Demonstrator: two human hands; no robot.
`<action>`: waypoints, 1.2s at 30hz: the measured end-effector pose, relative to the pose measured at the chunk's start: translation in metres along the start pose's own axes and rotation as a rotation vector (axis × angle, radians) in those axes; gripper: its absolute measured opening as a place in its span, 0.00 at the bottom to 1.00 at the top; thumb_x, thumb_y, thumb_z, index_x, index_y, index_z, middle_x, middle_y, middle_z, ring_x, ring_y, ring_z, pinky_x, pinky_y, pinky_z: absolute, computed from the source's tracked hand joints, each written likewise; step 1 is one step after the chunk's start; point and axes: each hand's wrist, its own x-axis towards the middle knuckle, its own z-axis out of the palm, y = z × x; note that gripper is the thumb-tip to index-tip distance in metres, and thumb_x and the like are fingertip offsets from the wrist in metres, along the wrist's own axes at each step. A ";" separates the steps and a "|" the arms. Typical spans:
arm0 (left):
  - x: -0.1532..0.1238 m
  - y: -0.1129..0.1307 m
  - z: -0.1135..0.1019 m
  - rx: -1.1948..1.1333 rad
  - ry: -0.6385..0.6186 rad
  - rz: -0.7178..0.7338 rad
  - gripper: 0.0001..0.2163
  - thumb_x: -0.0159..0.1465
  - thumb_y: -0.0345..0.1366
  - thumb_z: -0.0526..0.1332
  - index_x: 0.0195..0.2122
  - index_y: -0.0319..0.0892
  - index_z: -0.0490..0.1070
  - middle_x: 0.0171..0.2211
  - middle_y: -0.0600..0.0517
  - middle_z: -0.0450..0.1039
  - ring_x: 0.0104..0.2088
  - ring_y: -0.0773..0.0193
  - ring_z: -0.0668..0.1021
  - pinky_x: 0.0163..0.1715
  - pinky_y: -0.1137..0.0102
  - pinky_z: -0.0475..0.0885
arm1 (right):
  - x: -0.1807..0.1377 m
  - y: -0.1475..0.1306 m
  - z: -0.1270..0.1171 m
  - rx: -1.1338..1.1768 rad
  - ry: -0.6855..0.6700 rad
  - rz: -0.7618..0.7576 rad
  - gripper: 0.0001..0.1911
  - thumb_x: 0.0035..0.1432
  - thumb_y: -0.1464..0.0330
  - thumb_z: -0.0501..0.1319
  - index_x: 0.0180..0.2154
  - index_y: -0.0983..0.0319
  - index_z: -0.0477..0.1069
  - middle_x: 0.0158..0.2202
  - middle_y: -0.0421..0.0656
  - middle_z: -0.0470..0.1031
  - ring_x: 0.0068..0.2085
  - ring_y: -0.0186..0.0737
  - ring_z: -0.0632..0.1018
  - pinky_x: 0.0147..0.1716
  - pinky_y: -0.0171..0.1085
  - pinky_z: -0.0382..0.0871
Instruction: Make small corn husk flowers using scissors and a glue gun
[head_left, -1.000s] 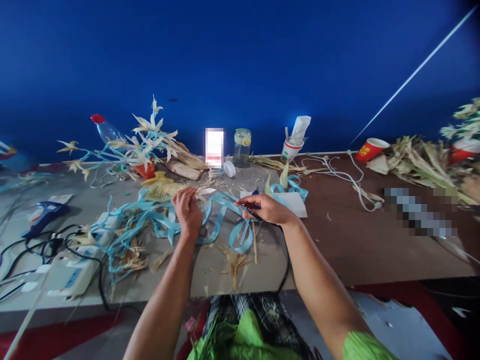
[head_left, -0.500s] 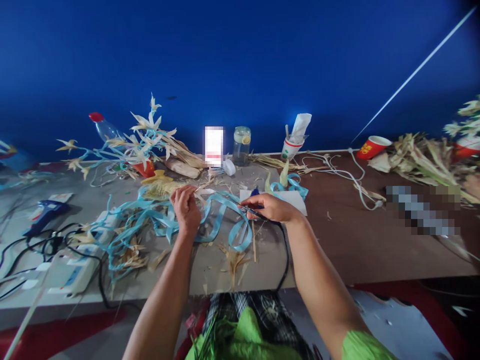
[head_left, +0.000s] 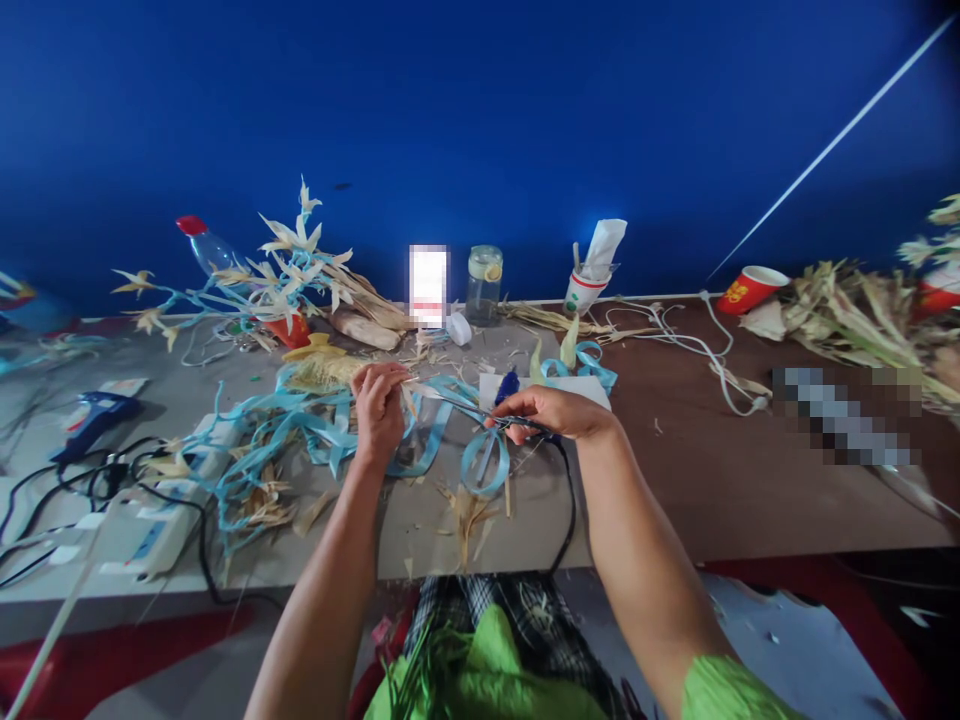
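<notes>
My left hand (head_left: 379, 405) is closed in a pinch on a pale strip of corn husk (head_left: 414, 390), whose end points right. To the right of it, my right hand (head_left: 536, 410) grips a pair of scissors (head_left: 466, 404). One blade points left toward the husk and the other slants down, so the blades are spread. The scissor handles are mostly hidden by my fingers. Light blue ribbon (head_left: 431, 455) lies in loops beneath and between both hands. Blue-wrapped stems (head_left: 247, 450) spread over the table left of my left hand. Dry husk scraps (head_left: 469, 515) lie below the scissors.
At the left are a blue glue gun (head_left: 97, 415), black cords and a white power strip (head_left: 161, 540). Along the back stand husk flowers (head_left: 292, 240), a glass jar (head_left: 485, 290) and a white cup (head_left: 585, 292). A red paper cup (head_left: 750, 290) leans near dried husks (head_left: 847, 310) at right.
The scissors' blades have spread apart, one now pointing downward. My left hand has shifted slightly right and up with the husk strip. The view has tilted a little.
</notes>
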 end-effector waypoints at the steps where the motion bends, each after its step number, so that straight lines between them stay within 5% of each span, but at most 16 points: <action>1: 0.000 0.001 0.000 -0.001 -0.007 0.004 0.10 0.64 0.34 0.52 0.33 0.46 0.73 0.37 0.49 0.76 0.43 0.60 0.74 0.51 0.59 0.61 | 0.000 0.001 0.000 0.000 -0.010 -0.002 0.24 0.51 0.58 0.65 0.45 0.69 0.74 0.25 0.39 0.71 0.27 0.30 0.69 0.29 0.31 0.63; 36: 0.001 0.008 -0.002 -0.001 -0.152 0.092 0.10 0.65 0.34 0.53 0.32 0.45 0.74 0.37 0.49 0.76 0.42 0.62 0.74 0.50 0.58 0.61 | 0.001 0.008 -0.002 0.059 -0.023 0.061 0.19 0.50 0.62 0.66 0.42 0.69 0.75 0.23 0.37 0.70 0.25 0.28 0.68 0.27 0.31 0.62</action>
